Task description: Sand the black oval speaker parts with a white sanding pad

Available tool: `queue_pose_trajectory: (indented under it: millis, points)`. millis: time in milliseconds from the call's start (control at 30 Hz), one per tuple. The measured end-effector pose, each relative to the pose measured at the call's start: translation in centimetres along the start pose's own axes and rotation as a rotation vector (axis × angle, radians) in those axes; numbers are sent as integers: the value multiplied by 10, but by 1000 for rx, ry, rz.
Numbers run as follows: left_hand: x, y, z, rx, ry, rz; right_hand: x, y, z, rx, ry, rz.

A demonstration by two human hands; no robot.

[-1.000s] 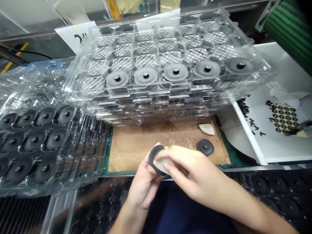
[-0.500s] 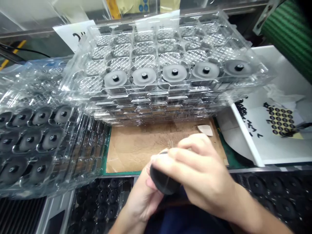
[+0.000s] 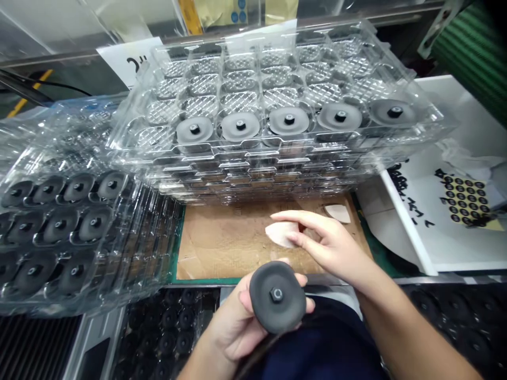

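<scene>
My left hand (image 3: 241, 316) holds a black rounded disc (image 3: 278, 311) from beneath, near my lap. The disc's face is turned up, with a small raised stud at its centre. Farther forward, over the brown cardboard (image 3: 222, 237), my right hand (image 3: 328, 243) has its thumb on a thin white pad (image 3: 279, 234) and its index finger along the pad's far edge. A second white piece (image 3: 337, 213) lies at the cardboard's back right corner.
Behind the cardboard rises a stack of clear plastic trays (image 3: 253, 153), its top front row holding several black discs. More disc-filled trays (image 3: 75, 227) stand at left. At right, a white bin (image 3: 420, 243) contains small black bits and a sheet of round stickers (image 3: 466, 198).
My right hand has left the disc and moved forward over the cardboard with the white pad. The disc in my left hand has turned, its studded face now showing.
</scene>
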State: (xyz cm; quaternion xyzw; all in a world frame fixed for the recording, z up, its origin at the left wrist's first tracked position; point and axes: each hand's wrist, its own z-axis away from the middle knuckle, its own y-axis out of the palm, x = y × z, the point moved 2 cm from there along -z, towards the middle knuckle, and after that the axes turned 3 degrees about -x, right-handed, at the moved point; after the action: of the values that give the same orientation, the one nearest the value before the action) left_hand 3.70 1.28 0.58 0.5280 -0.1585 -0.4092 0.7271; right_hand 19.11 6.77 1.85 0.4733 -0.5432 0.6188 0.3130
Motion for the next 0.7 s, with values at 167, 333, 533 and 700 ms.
queue_pose_trajectory:
  millis: [167, 333, 533, 700]
  points:
    - [-9, -9, 5, -132, 55, -36, -57, 33, 29, 14, 363, -197]
    - [-12, -18, 7, -164, 102, -38, -88, 56, 60, -31, 460, -197]
    - [-9, -22, 4, -331, 255, -146, -38, 27, 50, -223, 402, -209]
    - [-5, -20, 3, -438, 377, -245, 38, 22, 30, -195, -104, 3]
